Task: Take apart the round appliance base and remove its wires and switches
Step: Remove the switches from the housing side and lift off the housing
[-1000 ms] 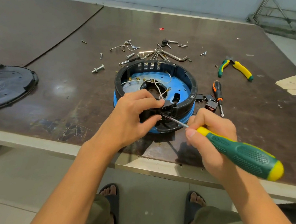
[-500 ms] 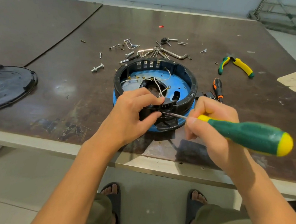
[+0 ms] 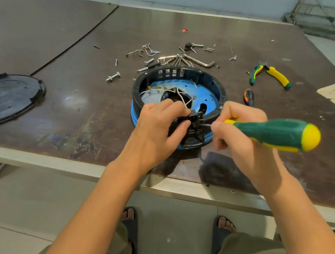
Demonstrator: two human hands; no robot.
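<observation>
The round base (image 3: 204,74) sits on the brown table (image 3: 65,103), near the front edge. The left hand (image 3: 158,130) pinches a small black switch (image 3: 191,117) at the near rim of the base. The right hand (image 3: 239,136) wraps its fingers round a green and yellow screwdriver (image 3: 271,132), and the thin metal tip points at the switch. White wires (image 3: 181,97) lie inside the base. Screws (image 3: 148,52) and pliers (image 3: 273,75) lie behind it, and a black lid (image 3: 12,96) lies far to the left

Cluttered brown worktop (image 3: 238,32).
On it: round appliance base (image 3: 198,70), black cover (image 3: 10,98), loose screws (image 3: 116,62), a bolt (image 3: 113,77), hex key (image 3: 201,62), pliers (image 3: 273,75), small screwdriver (image 3: 249,97).
</observation>
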